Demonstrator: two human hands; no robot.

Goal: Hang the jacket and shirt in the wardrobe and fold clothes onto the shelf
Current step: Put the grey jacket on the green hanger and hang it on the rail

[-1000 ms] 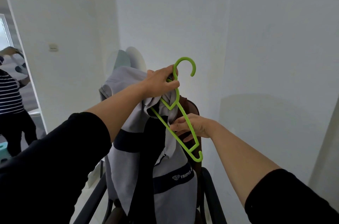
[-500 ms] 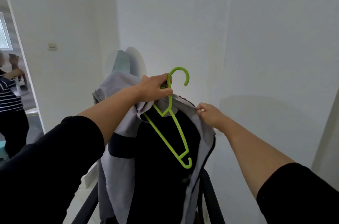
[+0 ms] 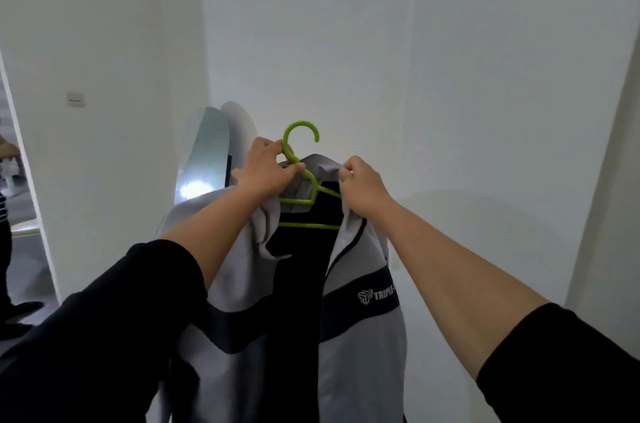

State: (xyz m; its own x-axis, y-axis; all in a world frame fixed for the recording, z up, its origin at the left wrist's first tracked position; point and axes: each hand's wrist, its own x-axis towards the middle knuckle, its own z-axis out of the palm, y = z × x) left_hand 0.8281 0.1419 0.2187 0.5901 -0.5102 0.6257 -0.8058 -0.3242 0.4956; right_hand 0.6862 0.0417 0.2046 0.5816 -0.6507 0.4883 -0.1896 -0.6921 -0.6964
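A grey jacket (image 3: 360, 346) with a dark chest band and dark lining hangs in front of me on a lime-green plastic hanger (image 3: 300, 145). The hanger now sits level inside the collar, with its hook standing up above the fabric. My left hand (image 3: 266, 169) grips the neck of the hanger together with the left collar edge. My right hand (image 3: 360, 185) pinches the right collar and shoulder over the hanger's right arm. The jacket's lower part runs out of the frame.
White walls meet in a corner straight ahead. An arched mirror (image 3: 204, 152) leans against the wall behind the jacket. At the left an open doorway (image 3: 17, 214) shows part of another person (image 3: 3, 214). A light switch (image 3: 75, 99) is on the left wall.
The hanger swung from hanging steeply tilted to level inside the collar. My right hand drew the jacket's right shoulder over the hanger arm and rose to the collar. The jacket front now faces me.
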